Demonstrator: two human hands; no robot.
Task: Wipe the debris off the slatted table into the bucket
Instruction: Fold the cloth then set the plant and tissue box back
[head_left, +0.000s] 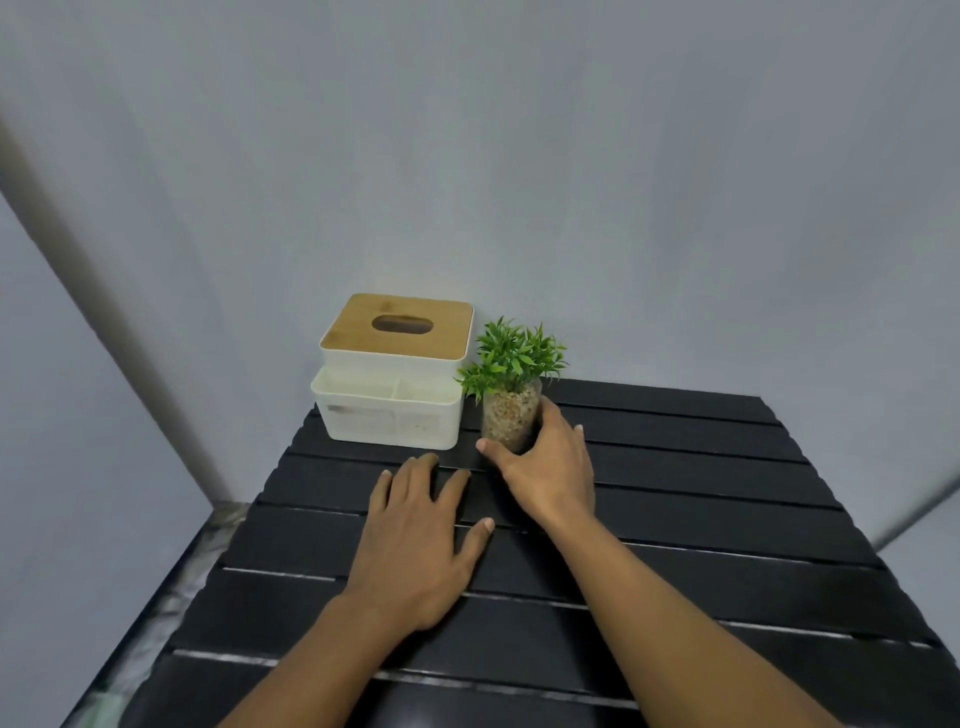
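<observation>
A black slatted table (701, 519) fills the lower part of the head view. My left hand (421, 540) lies flat on the slats with its fingers spread and nothing under it that I can see. My right hand (550, 462) is wrapped around a small clear pot of pebbles with a green plant (511, 384), which stands upright on the table near the back. I see no debris on the slats, and no bucket or cloth is in view.
A white tissue box with a wooden lid (397, 332) and a front tray (387, 415) stands at the table's back left, just left of the plant. Grey walls close in behind and on both sides. A strip of floor (171, 597) shows left of the table.
</observation>
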